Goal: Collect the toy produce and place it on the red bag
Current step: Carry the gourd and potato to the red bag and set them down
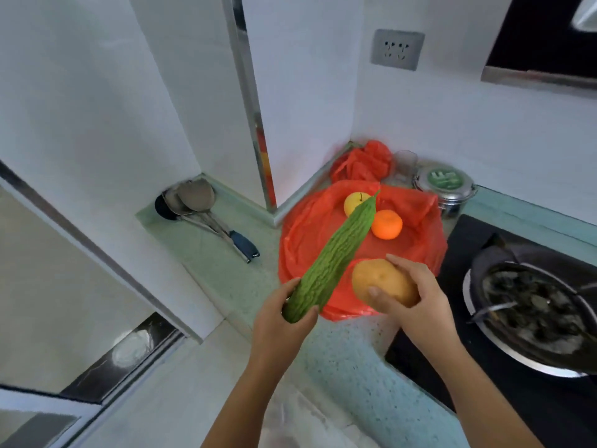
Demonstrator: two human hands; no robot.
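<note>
two hands are out over the near edge of the bag, a toy in each. the left hand has its fingers curled round the blunt bottom end of the gourd. the gourd slants up and away over the bag, its tip crossing in front of the apple. the right hand grips the potato from the right, thumb across the near face and the other fingers wrapped over the top. the potato is at the bag's front edge, just right of the gourd; can't tell if it touches the plastic. apple and orange already sit on the bag, side by side near the back. the bag is spread on the worktop in the corner. a scrunched bag is behind it, with a tin and a pan to the right.
</note>
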